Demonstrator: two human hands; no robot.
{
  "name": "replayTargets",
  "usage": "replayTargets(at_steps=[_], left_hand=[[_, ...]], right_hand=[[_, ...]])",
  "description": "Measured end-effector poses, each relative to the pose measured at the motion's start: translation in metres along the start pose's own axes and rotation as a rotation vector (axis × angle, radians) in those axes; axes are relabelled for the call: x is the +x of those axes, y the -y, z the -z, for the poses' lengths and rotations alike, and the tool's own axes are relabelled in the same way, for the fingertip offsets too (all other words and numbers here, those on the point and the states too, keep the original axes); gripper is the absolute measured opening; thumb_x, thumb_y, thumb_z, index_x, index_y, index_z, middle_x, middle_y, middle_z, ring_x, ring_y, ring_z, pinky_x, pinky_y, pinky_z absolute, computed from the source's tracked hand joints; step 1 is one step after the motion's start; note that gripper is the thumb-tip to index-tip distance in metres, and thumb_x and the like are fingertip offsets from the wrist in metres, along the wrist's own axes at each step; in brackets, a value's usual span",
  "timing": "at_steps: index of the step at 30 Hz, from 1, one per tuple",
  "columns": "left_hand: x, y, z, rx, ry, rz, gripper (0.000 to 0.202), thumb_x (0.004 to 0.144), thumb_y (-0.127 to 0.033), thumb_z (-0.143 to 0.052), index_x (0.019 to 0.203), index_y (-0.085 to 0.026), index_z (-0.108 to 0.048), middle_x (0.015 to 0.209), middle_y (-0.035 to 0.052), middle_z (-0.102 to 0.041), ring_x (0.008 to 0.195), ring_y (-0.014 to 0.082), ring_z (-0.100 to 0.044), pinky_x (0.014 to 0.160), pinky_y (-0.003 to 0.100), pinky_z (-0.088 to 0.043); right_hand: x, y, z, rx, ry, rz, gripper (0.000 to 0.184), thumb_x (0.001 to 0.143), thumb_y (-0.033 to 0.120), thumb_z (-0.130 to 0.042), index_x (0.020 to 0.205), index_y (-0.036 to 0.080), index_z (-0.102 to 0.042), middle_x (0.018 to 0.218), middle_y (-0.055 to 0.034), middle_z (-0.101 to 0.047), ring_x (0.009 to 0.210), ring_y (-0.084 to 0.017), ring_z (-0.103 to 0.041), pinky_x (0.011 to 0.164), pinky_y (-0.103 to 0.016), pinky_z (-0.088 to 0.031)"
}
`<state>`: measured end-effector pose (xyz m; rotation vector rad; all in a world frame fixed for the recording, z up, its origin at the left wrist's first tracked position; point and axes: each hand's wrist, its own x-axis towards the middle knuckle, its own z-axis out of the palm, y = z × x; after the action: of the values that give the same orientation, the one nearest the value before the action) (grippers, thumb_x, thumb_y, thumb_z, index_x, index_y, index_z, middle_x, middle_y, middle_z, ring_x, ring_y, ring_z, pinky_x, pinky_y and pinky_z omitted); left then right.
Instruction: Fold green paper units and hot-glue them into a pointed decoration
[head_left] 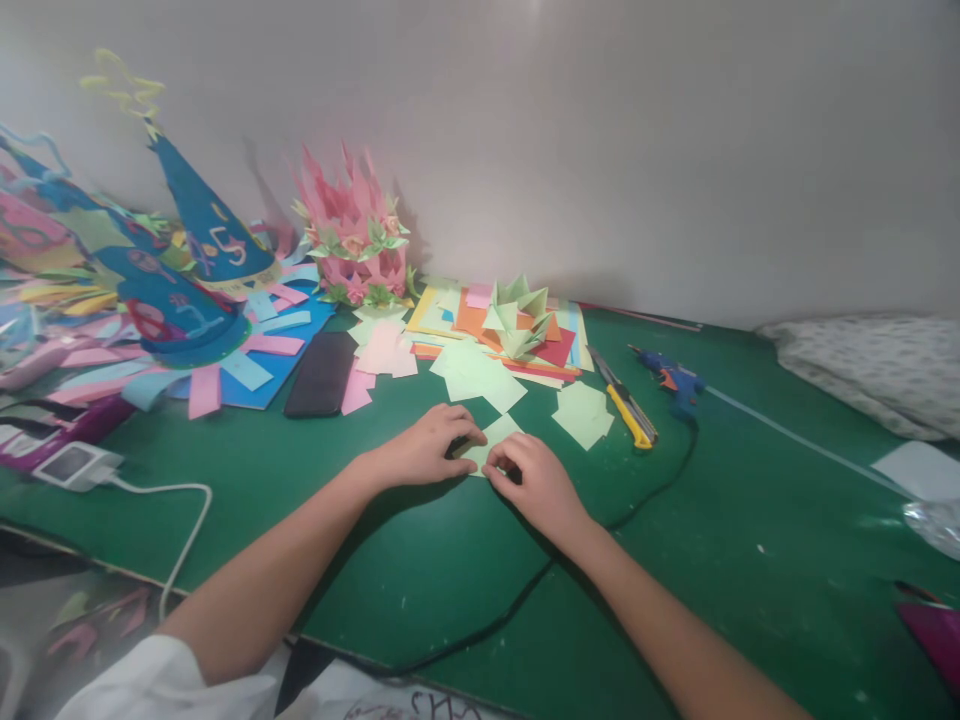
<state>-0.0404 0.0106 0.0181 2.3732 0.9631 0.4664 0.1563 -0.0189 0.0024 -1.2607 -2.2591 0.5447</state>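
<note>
A small light green paper square (501,431) lies on the green table between my hands. My left hand (433,447) holds its left side, with the thumb and fingers curved over the edge. My right hand (536,482) pinches the near right edge between thumb and fingertips. The fingers partly hide the paper, so any fold under them cannot be made out. Just beyond lie a stack of light green paper pieces (474,370) and another small green pile (583,414). A folded pale green paper crown shape (517,318) rests on coloured sheets (429,318).
A yellow utility knife (631,412) and a blue glue gun (669,376) with a black cord lie to the right. On the left are a dark phone (322,374), a pink paper crown (356,240), blue party hats (210,215) and a white charger (77,466).
</note>
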Motion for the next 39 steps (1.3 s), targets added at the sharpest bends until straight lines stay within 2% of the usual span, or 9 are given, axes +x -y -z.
replayTargets(at_steps=[29, 39], left_hand=[[-0.0008, -0.0008, -0.0029, 0.047, 0.013, 0.01, 0.03, 0.08, -0.034, -0.063, 0.105, -0.019, -0.055, 0.092, 0.0038, -0.052, 0.091, 0.0191, -0.048, 0.086, 0.033, -0.038], [-0.0006, -0.0048, 0.0003, 0.03, 0.048, 0.045, 0.03, 0.077, -0.022, -0.062, 0.106, -0.019, -0.054, 0.092, 0.0035, -0.05, 0.091, 0.0192, -0.047, 0.089, 0.034, -0.037]], right_hand=[[0.0013, 0.0007, 0.0001, 0.023, 0.011, -0.008, 0.012, 0.079, 0.014, -0.058, 0.069, 0.019, -0.054, 0.069, 0.0006, -0.053, 0.069, -0.015, -0.048, 0.064, -0.027, -0.036], [0.0015, -0.0009, 0.0001, 0.035, 0.02, -0.011, 0.011, 0.079, 0.014, -0.057, 0.07, 0.02, -0.055, 0.069, 0.0004, -0.054, 0.07, -0.016, -0.049, 0.065, -0.028, -0.037]])
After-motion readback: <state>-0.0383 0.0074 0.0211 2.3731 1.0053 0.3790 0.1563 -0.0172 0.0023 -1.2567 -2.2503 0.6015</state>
